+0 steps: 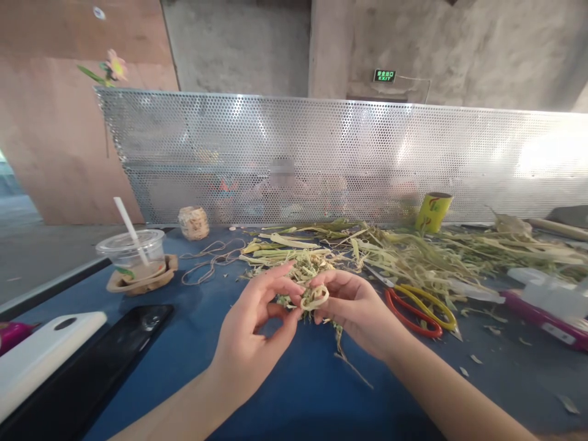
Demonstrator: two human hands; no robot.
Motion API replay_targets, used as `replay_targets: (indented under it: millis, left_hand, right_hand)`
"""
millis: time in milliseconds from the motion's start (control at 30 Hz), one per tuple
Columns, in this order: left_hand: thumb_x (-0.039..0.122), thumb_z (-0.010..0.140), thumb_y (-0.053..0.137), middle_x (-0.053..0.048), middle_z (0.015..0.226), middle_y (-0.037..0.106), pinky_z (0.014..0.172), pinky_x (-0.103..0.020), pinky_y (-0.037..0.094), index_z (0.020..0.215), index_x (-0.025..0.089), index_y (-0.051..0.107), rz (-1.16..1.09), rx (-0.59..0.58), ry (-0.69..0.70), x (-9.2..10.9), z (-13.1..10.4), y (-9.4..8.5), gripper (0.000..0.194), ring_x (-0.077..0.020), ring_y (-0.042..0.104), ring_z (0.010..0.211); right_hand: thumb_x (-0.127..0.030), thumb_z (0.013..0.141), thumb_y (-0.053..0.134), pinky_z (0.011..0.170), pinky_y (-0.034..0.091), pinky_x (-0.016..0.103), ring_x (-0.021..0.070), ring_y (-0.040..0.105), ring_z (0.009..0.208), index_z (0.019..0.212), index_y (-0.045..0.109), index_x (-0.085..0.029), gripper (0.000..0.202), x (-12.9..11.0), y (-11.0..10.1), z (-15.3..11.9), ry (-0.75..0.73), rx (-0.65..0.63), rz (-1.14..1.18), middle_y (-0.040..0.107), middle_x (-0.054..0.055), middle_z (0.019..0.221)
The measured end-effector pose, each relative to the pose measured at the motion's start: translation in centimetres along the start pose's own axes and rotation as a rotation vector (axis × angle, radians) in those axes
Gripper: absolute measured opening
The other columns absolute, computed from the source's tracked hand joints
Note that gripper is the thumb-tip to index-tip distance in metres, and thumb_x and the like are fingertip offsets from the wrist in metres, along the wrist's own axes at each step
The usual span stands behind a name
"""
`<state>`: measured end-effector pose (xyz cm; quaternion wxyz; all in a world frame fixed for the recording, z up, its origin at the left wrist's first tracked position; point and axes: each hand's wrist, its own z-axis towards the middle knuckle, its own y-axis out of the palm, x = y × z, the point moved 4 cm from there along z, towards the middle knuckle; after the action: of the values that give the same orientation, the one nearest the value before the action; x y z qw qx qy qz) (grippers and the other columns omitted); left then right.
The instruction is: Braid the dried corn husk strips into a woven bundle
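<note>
Between both hands, over the blue table, is a small curled loop of pale dried plant strip. My left hand pinches its left side between thumb and fingertips. My right hand grips the loop's right side, its fingers closed round it. Just behind the hands lies a heap of dried plant strips and shreds, and a thin dry stalk hangs below my right hand. To the right of my right hand rests a pair of scissors with red and yellow handles.
On the left stand a plastic cup with a straw, a black phone and a white flat object. Behind them are loose string and a wrapped roll. A yellow tube stands before the perforated metal screen.
</note>
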<state>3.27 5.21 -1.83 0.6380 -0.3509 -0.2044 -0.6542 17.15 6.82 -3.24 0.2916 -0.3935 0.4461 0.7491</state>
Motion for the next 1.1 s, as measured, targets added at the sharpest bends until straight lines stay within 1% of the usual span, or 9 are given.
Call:
replay_targets:
  millis: [200,300,433,533,633,733,833,967,1100]
  left_hand:
    - [0.000,0.077,0.051,0.003,0.085,0.058,0.060,-0.016,0.054,0.119,0.035,0.042,0.005,-0.055,0.063,-0.1,-0.3,0.2,0.056,-0.0084,0.060,0.076]
    - [-0.001,0.077,0.050,0.003,0.087,0.058,0.060,-0.014,0.053,0.120,0.036,0.042,0.016,-0.067,0.065,-0.2,-0.4,0.2,0.058,-0.0077,0.060,0.077]
    - [-0.001,0.077,0.050,0.003,0.090,0.058,0.061,-0.014,0.054,0.120,0.035,0.041,0.015,-0.064,0.057,-0.2,-0.2,0.2,0.057,-0.0077,0.060,0.077]
    - [0.000,0.077,0.051,0.002,0.091,0.059,0.064,-0.015,0.054,0.119,0.035,0.041,0.033,-0.037,0.043,-0.1,-0.1,0.2,0.056,-0.0075,0.060,0.077]
    - [0.002,0.077,0.052,0.002,0.093,0.059,0.063,-0.015,0.053,0.119,0.035,0.042,0.064,0.020,0.040,0.0,-0.2,0.1,0.054,-0.0073,0.061,0.076]
    - [0.003,0.077,0.053,0.002,0.093,0.059,0.062,-0.016,0.053,0.120,0.034,0.040,0.082,0.051,0.036,0.0,-0.1,0.0,0.055,-0.0078,0.061,0.075]
    - [0.004,0.077,0.053,0.001,0.093,0.059,0.062,-0.018,0.053,0.120,0.032,0.041,0.099,0.057,0.016,0.0,0.0,-0.1,0.053,-0.0087,0.061,0.073]
    - [0.005,0.078,0.051,0.000,0.095,0.058,0.061,-0.019,0.053,0.121,0.033,0.039,0.127,0.019,-0.011,-0.1,0.0,-0.2,0.053,-0.0090,0.059,0.073]
    - [0.006,0.078,0.050,-0.001,0.097,0.057,0.057,-0.019,0.051,0.121,0.033,0.038,0.149,0.001,-0.009,0.0,-0.2,-0.3,0.052,-0.0097,0.058,0.073]
  right_hand:
    - [-0.015,0.065,0.073,0.052,0.051,0.017,0.0068,0.059,0.055,0.073,0.066,-0.015,0.011,-0.1,-0.1,0.0,-0.003,0.006,-0.013,0.063,-0.001,0.065]
    - [-0.019,0.065,0.073,0.053,0.052,0.020,0.0079,0.058,0.057,0.069,0.064,-0.014,0.011,0.0,0.0,0.0,0.003,0.025,-0.033,0.060,-0.001,0.064]
    - [-0.020,0.065,0.073,0.055,0.052,0.021,0.0088,0.058,0.061,0.071,0.061,-0.015,0.014,0.1,0.1,-0.1,-0.004,0.035,-0.045,0.059,-0.001,0.068]
    - [-0.022,0.067,0.072,0.054,0.053,0.021,0.0094,0.059,0.064,0.072,0.059,-0.016,0.015,0.2,0.1,-0.2,0.004,0.038,-0.038,0.061,0.000,0.076]
    - [-0.023,0.068,0.071,0.043,0.051,0.017,0.0071,0.057,0.055,0.073,0.058,-0.016,0.016,0.4,-0.1,-0.1,0.008,0.053,-0.018,0.062,0.000,0.076]
    - [-0.022,0.065,0.073,0.036,0.049,0.015,0.0069,0.056,0.051,0.072,0.058,-0.015,0.018,0.3,-0.6,0.0,0.006,0.117,-0.022,0.062,0.000,0.074]
    - [-0.023,0.062,0.075,0.032,0.047,0.014,0.0075,0.056,0.049,0.069,0.057,-0.015,0.020,0.2,-1.0,0.1,0.020,0.199,-0.047,0.060,-0.001,0.065]
    - [-0.023,0.061,0.076,0.032,0.047,0.013,0.0047,0.051,0.042,0.065,0.057,-0.014,0.021,-0.2,-1.2,0.2,-0.007,0.245,-0.040,0.061,-0.002,0.060]
    - [-0.021,0.059,0.076,0.032,0.046,0.012,0.0056,0.053,0.044,0.065,0.058,-0.014,0.020,-0.6,-1.5,0.2,-0.052,0.295,-0.036,0.060,-0.002,0.057]
